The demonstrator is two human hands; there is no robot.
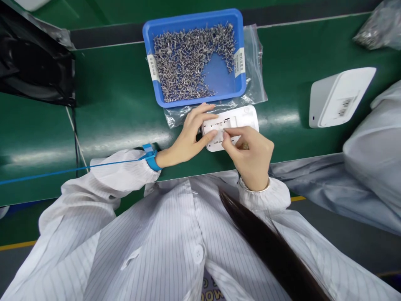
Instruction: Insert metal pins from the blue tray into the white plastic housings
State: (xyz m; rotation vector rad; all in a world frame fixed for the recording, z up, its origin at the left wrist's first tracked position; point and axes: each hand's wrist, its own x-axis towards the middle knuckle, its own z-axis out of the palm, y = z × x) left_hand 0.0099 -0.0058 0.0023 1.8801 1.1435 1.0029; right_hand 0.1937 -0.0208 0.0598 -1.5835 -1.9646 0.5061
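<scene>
A white plastic housing (243,118) lies on the green bench with its recessed side, slots and small holes facing up. My left hand (187,137) holds its left end, fingers along the far edge and thumb on the upper face. Over the middle of the recess, my right hand (250,151) pinches thumb and forefinger together; whatever is between the tips is too small to make out. Just beyond the housing stands a blue bin (223,81) with many small metal pieces (184,58), thin and pin-like, heaped mostly to its left and back.
Under the bin lies a clear zip bag (255,67). Another white housing (340,100) stands to the right, near a person's sleeve (372,129). A bag of metal pieces (380,27) is at the far right, a black case (36,58) at left. A blue cord (78,169) runs from my left wristband.
</scene>
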